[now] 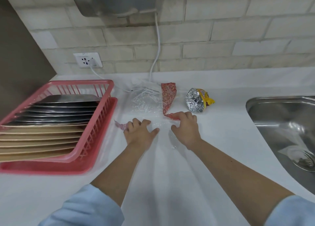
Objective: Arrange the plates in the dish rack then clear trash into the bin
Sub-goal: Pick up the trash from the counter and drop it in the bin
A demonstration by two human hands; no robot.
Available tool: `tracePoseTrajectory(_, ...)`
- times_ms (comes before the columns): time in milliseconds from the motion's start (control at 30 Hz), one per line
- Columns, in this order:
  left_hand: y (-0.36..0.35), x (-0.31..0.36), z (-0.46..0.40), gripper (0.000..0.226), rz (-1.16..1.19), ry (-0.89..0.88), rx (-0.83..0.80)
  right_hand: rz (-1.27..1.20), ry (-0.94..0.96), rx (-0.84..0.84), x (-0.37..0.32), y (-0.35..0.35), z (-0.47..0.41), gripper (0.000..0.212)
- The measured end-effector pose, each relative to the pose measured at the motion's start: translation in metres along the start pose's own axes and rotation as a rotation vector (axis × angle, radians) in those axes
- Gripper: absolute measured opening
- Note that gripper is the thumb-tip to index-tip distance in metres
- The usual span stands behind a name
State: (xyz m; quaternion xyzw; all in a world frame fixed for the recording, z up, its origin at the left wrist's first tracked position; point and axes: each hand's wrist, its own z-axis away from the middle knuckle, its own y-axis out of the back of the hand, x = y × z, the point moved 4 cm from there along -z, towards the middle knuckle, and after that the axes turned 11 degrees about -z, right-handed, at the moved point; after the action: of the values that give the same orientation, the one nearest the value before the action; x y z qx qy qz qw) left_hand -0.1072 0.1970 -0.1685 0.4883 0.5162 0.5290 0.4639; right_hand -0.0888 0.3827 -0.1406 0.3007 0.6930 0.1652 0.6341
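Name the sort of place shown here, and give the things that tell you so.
Most likely a home kitchen: a steel sink set into a white counter, a pink dish rack full of plates, and a tiled wall with a socket.

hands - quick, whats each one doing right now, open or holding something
Left hand: fingers curled onto a red scrap; grip cannot be told.
Right hand: fingers curled on the red wrapper; grip cannot be told.

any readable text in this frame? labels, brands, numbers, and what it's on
None can be read.
Crumpled foil wrapper: red and yellow printed band, lettering too blurred to read.
Red patterned wrapper: speckled print only, no legible words.
Wall socket: small mark at the top edge, too small to read.
Pink dish rack and the plates in it: no lettering visible.
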Motion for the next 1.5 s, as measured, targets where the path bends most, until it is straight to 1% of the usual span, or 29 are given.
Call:
tracePoseTrajectory(67, 0.0, 0.002, 0.0, 0.049, 0.02, -0.011, 0.04, 0.015, 0.019, 0.012, 0.0, -0.002, -0.001, 0.047)
tracePoseTrajectory(200, 0.0, 0.008, 0.006, 0.032, 0.058, -0.058, 0.111, 0.034, 0.016, -0.087, 0.009, -0.011, 0.002, 0.072)
tracePoseTrajectory(267, 0.002, 0.009, 0.007, 0.027, 0.073, -0.061, 0.124, 0.061, 0.003, -0.106, 0.013, -0.013, 0.006, 0.077)
tracePoseTrajectory(333, 0.005, 0.009, 0.006, 0.023, 0.107, -0.074, 0.124, 0.069, 0.032, -0.095, 0.014, -0.012, 0.01, 0.079)
tracePoseTrajectory(400, 0.006, 0.011, 0.005, 0.019, 0.164, -0.098, 0.077, 0.04, 0.107, -0.098, 0.01, -0.01, 0.016, 0.085)
tracePoseTrajectory(433, 0.006, 0.013, 0.005, 0.016, 0.225, -0.112, 0.029, 0.039, 0.149, -0.121, 0.009, -0.008, 0.019, 0.088)
tracePoseTrajectory(500, 0.009, 0.019, 0.006, 0.011, 0.42, -0.117, -0.098, 0.096, 0.204, -0.189, 0.008, -0.006, 0.022, 0.092)
tracePoseTrajectory(567, 0.016, 0.024, 0.009, 0.012, 0.58, -0.095, -0.169, 0.143, 0.207, -0.236, 0.011, -0.003, 0.023, 0.09)
tracePoseTrajectory(633, 0.024, 0.032, 0.01, 0.012, 0.662, -0.066, -0.201, 0.055, 0.186, -0.236, 0.012, 0.003, 0.023, 0.086)
tracePoseTrajectory(700, 0.034, 0.044, 0.015, 0.012, 0.808, -0.029, -0.269, -0.119, 0.206, -0.229, 0.01, 0.012, 0.023, 0.078)
tracePoseTrajectory(767, 0.05, 0.06, 0.021, 0.02, 0.969, -0.029, -0.347, -0.314, 0.212, -0.264, 0.006, 0.019, 0.024, 0.058)
tracePoseTrajectory(800, 0.057, 0.068, 0.023, 0.023, 1.02, -0.045, -0.38, -0.414, 0.171, -0.303, 0.005, 0.022, 0.025, 0.047)
tracePoseTrajectory(833, 0.064, 0.075, 0.026, 0.022, 1.057, -0.067, -0.413, -0.546, 0.093, -0.344, 0.002, 0.023, 0.027, 0.04)
tracePoseTrajectory(867, 0.069, 0.083, 0.028, 0.02, 1.093, -0.088, -0.443, -0.649, 0.017, -0.373, 0.001, 0.024, 0.029, 0.034)
tracePoseTrajectory(900, 0.074, 0.089, 0.03, 0.016, 1.126, -0.099, -0.466, -0.701, -0.032, -0.371, 0.002, 0.026, 0.029, 0.029)
tracePoseTrajectory(1000, 0.08, 0.101, 0.029, 0.019, 1.232, -0.071, -0.476, -0.65, -0.021, -0.299, 0.003, 0.033, 0.024, 0.015)
tracePoseTrajectory(1100, 0.077, 0.107, 0.027, 0.023, 1.429, 0.074, -0.456, -0.719, -0.137, -0.276, 0.005, 0.038, 0.02, 0.017)
tracePoseTrajectory(1200, 0.072, 0.113, 0.02, 0.024, 1.56, 0.22, -0.462, -0.65, -0.162, -0.206, 0.012, 0.043, 0.016, 0.013)
tracePoseTrajectory(1233, 0.073, 0.115, 0.019, 0.026, 1.546, 0.227, -0.471, -0.623, -0.152, -0.179, 0.012, 0.044, 0.015, 0.013)
tracePoseTrajectory(1300, 0.073, 0.12, 0.015, 0.031, 1.433, 0.176, -0.482, -0.594, -0.14, -0.139, 0.012, 0.048, 0.013, 0.013)
tracePoseTrajectory(1367, 0.069, 0.125, 0.012, 0.028, 1.338, 0.157, -0.469, -0.603, -0.139, -0.097, 0.013, 0.053, 0.009, 0.014)
tracePoseTrajectory(1433, 0.063, 0.129, 0.013, 0.02, 1.361, 0.187, -0.52, -0.632, -0.125, -0.063, 0.013, 0.058, 0.006, 0.017)
tracePoseTrajectory(1500, 0.06, 0.138, 0.015, 0.019, 1.465, 0.17, -0.643, -0.656, -0.115, -0.044, 0.011, 0.061, 0.0, 0.017)
